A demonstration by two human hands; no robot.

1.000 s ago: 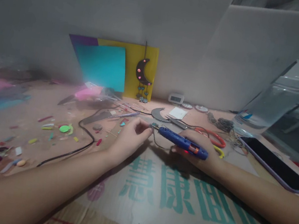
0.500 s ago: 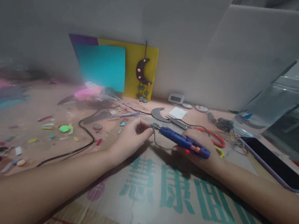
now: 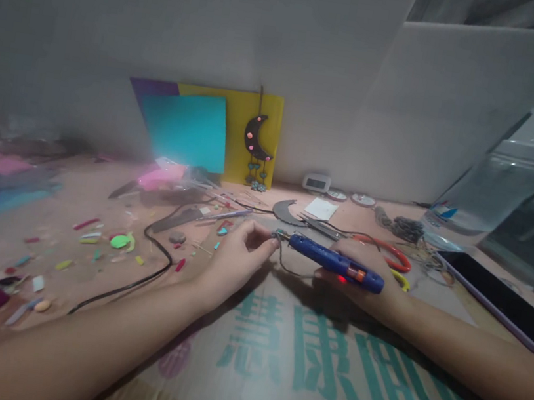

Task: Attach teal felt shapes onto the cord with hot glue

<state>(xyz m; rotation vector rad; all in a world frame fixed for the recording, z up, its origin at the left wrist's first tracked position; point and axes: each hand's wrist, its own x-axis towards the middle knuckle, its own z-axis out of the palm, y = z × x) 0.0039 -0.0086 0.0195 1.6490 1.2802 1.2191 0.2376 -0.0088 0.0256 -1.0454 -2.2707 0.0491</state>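
My right hand (image 3: 361,266) is wrapped round a blue hot glue gun (image 3: 332,261) with a small red light on. Its nozzle points left, to the fingertips of my left hand (image 3: 245,256). Those fingers are pinched on a small greyish piece (image 3: 278,235), largely hidden, at the nozzle tip. A thin grey cord (image 3: 287,268) loops down from there towards my right hand. Behind both hands lies a grey crescent cutout (image 3: 290,212). Orange-handled scissors (image 3: 396,252) rest just beyond my right hand.
A decorated dark moon (image 3: 256,137) hangs against a yellow board (image 3: 241,103) at the back. Colourful scraps (image 3: 119,242) and a black cable (image 3: 151,276) lie to the left. On the right are a phone (image 3: 501,302), grey yarn (image 3: 405,228) and a clear plastic container (image 3: 485,204).
The whole view has shifted slightly, so everything sits a little lower and further right. Both hands keep the same grip, with the glue gun's nozzle still at the left fingertips.
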